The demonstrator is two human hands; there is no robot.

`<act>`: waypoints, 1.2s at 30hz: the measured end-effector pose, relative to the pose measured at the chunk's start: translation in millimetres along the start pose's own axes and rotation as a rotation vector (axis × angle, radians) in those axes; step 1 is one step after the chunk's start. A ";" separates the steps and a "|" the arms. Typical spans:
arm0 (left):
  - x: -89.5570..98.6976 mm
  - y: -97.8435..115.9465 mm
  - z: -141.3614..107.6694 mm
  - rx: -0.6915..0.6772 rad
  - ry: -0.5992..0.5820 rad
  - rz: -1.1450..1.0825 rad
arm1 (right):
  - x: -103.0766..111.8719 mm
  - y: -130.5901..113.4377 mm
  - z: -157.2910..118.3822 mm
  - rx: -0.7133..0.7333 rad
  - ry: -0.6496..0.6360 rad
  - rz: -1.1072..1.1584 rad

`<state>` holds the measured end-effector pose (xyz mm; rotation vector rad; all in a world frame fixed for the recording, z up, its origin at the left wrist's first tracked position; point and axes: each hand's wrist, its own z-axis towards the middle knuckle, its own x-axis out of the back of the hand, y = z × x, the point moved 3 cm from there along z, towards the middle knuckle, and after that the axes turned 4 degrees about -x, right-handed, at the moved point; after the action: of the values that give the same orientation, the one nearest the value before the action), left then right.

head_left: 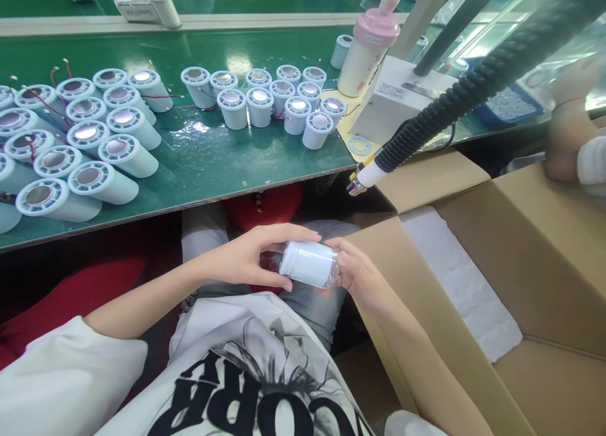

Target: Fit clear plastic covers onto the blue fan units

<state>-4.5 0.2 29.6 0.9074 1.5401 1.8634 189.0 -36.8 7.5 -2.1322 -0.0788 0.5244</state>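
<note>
A light blue cylinder in clear plastic wrap lies sideways between my two hands, above my lap. My left hand is curved round its left end, with the thumb below and the fingers along the top. The fingers of my right hand are closed on the wrapped right end. On the green bench ahead stand several similar light blue cylinders, some with red wires. More of them are grouped at the left, a few leaning.
A large open cardboard box is at my right, with white sheet material inside. A black ribbed hose hangs over the bench's right part. Behind it are a pink-lidded bottle, a blue tray and another person's arm.
</note>
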 end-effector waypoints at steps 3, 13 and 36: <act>0.5 -1.6 0.8 -0.001 0.001 -0.016 | -3.6 1.2 2.2 -0.053 -0.015 0.033; 2.0 -1.4 1.5 -0.024 -0.008 -0.076 | -13.8 7.4 4.0 -0.277 -0.093 0.178; -4.9 3.2 -4.9 0.192 0.084 -0.214 | -5.4 0.1 -14.6 0.801 0.079 -0.703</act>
<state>-5.3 -7.2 31.4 0.7215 1.8156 1.6418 189.8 -49.5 16.4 -1.2202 -0.4706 0.0220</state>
